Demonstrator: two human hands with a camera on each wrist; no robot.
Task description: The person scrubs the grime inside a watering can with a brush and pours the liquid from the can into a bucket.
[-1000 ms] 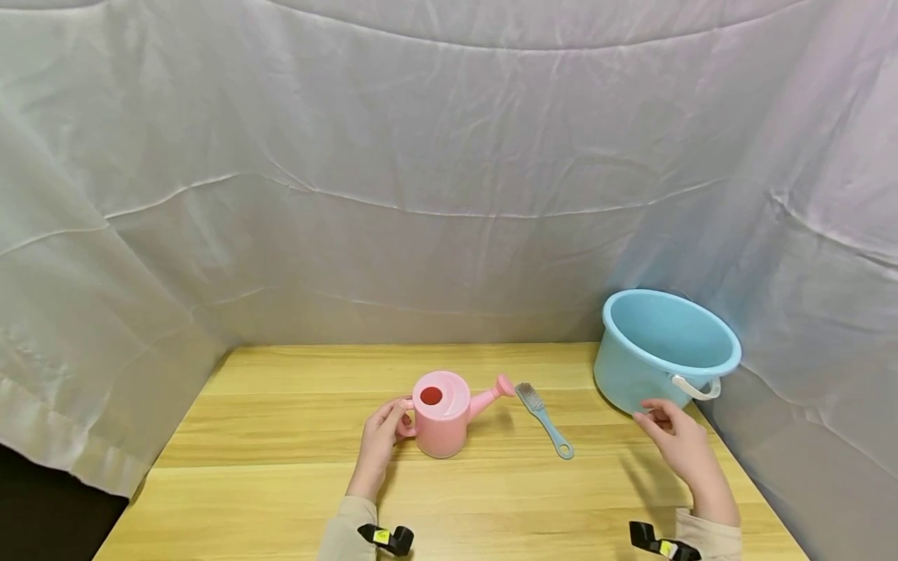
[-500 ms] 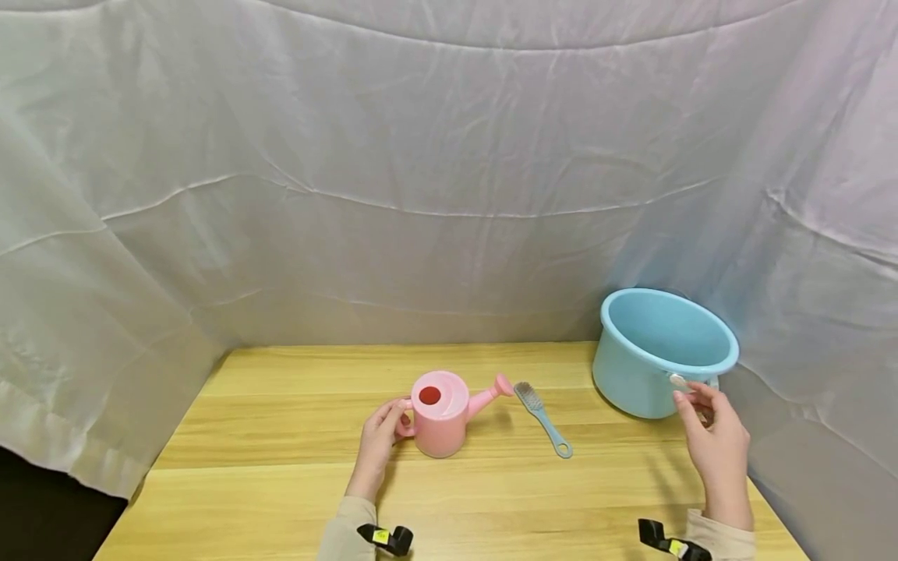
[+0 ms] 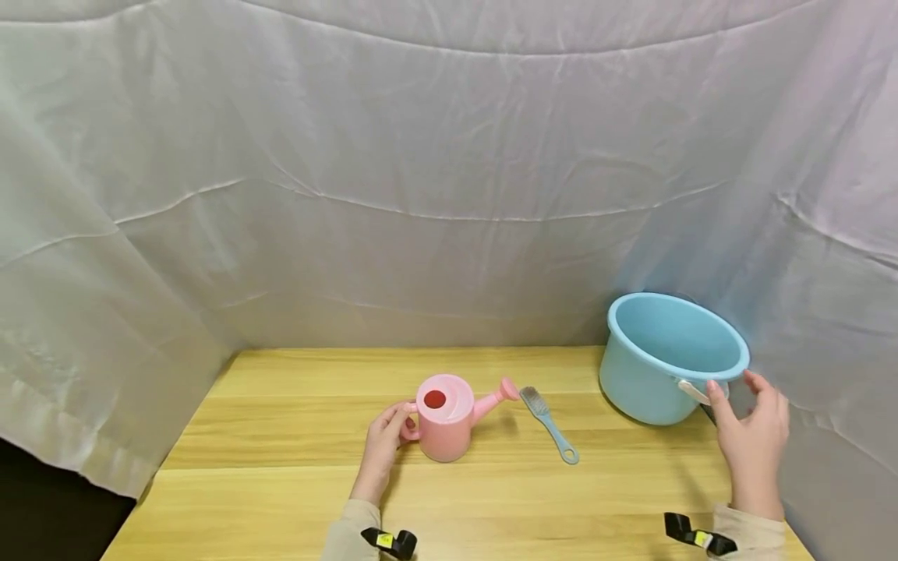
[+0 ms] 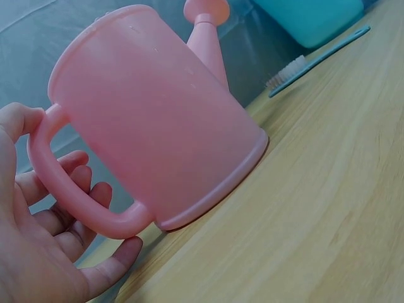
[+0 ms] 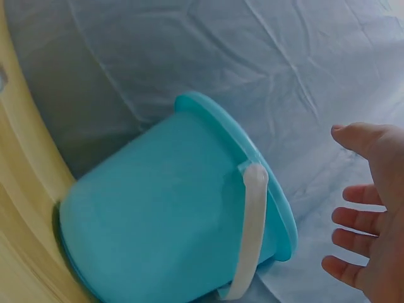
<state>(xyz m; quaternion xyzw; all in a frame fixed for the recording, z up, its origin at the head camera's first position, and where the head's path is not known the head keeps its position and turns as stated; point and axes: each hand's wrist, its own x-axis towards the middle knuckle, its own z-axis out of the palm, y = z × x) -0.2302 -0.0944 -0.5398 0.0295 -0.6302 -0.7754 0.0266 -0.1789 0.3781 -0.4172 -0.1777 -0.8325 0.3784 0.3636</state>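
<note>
My left hand (image 3: 388, 440) is at the handle of a pink watering can (image 3: 446, 428). In the left wrist view the fingers (image 4: 63, 221) curl around the loop handle (image 4: 85, 205), touching it at top and bottom. The can stands on the table, its spout pointing right. By the right side of a light blue bucket (image 3: 638, 382) is my right hand (image 3: 758, 436). Its thumb and fingers are spread apart, and the right wrist view shows a gap between them and the bucket. The bucket's white handle (image 5: 251, 227) hangs down along its near side.
A blue-handled brush (image 3: 550, 427) lies on the wooden table (image 3: 505, 506) between watering can and bucket. Grey cloth (image 3: 421, 257) hangs behind the table and on both sides. The bucket stands in the back right corner, close to the cloth.
My right hand has moved rightward, from before the bucket past its white handle to the bucket's right side, with the fingers spreading. The left hand and watering can stay put.
</note>
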